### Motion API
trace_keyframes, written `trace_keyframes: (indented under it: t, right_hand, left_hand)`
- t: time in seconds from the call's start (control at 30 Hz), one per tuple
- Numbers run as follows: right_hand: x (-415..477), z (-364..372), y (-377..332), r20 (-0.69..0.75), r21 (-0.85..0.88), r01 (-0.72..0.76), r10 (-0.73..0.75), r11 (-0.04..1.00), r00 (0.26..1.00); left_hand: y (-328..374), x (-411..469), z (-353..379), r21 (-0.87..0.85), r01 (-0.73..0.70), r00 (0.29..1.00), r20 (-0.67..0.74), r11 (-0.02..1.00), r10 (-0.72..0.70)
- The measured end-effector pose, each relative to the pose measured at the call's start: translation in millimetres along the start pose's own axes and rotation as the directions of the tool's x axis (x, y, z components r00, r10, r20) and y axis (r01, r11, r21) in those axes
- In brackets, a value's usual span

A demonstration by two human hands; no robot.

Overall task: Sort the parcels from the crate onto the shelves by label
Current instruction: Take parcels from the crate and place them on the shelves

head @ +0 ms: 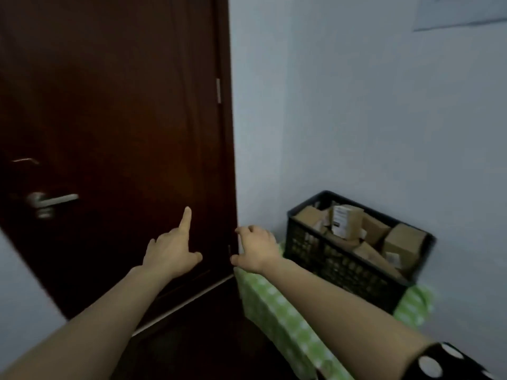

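Observation:
A black plastic crate [329, 259] stands at the right against the wall, on a surface with a green-and-white checked cloth [277, 311]. It holds several brown cardboard parcels [400, 242], one with a white label [340, 219] standing upright. My left hand [171, 252] is raised before the door with its index finger pointing up and holds nothing. My right hand [256, 249] hovers left of the crate, fingers loosely curled downward, empty. No shelves are in view.
A dark brown door [115, 127] with a metal lever handle [52, 201] fills the left half. A pale wall [356, 119] runs behind the crate. The dark floor lies below the door.

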State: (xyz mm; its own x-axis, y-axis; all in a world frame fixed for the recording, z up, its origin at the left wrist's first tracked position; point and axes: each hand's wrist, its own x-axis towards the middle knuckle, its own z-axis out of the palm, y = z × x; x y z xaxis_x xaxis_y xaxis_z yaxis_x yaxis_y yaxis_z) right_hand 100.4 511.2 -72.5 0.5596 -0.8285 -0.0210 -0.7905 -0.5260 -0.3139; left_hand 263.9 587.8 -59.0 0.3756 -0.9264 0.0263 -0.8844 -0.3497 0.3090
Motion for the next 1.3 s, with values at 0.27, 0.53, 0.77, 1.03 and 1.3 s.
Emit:
trace_keyframes:
  t: [0.27, 0.53, 0.77, 1.03, 1.3]
  right_hand:
    - [-7, -33, 200, -0.005, 0.168, -0.305, 0.310, 0.937, 0.951]
    - [43, -31, 327, 0.016, 0.301, -0.531, 0.552, 0.792, 0.834]
    - [168, -26, 422, -0.055, 0.362, -0.643, 0.704, 0.675, 0.708]
    - [266, -10, 498, 0.040, 0.318, -0.781, 0.816, 0.537, 0.577]
    - [258, -8, 501, -0.099, 0.635, -0.619, 0.844, 0.462, 0.528]
  left_hand:
    - [175, 85, 96, -0.024, -0.221, 0.956, 0.191, 0.975, 0.221]
    - [256, 191, 165, -0.032, -0.353, 0.871, 0.353, 0.935, 0.341]
    - [292, 343, 229, -0.052, -0.420, 0.813, 0.423, 0.906, 0.401]
    - [280, 456, 282, -0.064, -0.433, 0.764, 0.502, 0.899, 0.404]
    - [286, 452, 286, -0.171, -0.305, 0.821, 0.451, 0.937, 0.349]
